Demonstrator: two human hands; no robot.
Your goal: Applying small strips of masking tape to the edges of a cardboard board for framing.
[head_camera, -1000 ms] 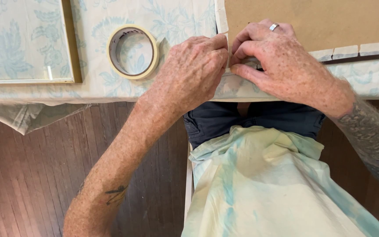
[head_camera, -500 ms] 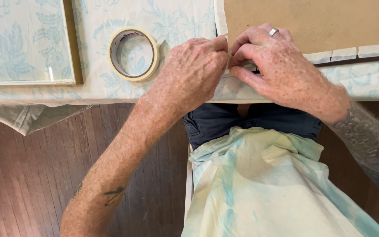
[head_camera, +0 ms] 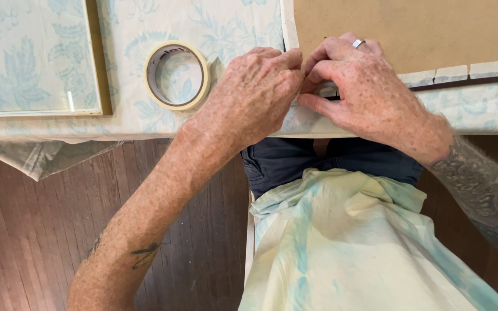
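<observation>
Your two hands meet at the near left corner of the brown backing board (head_camera: 410,29), which lies at the near edge of the surface (head_camera: 231,23) under a pale cloth with a blue leaf print. A strip of cream masking tape (head_camera: 341,91) runs along the board's near edge, continuing to the right in short pieces (head_camera: 468,71), and it seems to hold the board's border down.

Your left hand (head_camera: 255,95) is curled, its fingertips pressed against the corner. Your right hand (head_camera: 370,92), a ring on one finger, is bent over the tape, thumb stretched along the edge. Both close together on the tape end, likely to pinch or fold it round the corner; your fingers hide the tape's end and the corner itself, so the exact grip cannot be made out.

Just left of your left hand the roll of masking tape (head_camera: 177,75) lies flat within easy reach. Farther left a gold-edged frame (head_camera: 96,57) is cut off by the picture's border. The board's far side is also out of view.
</observation>
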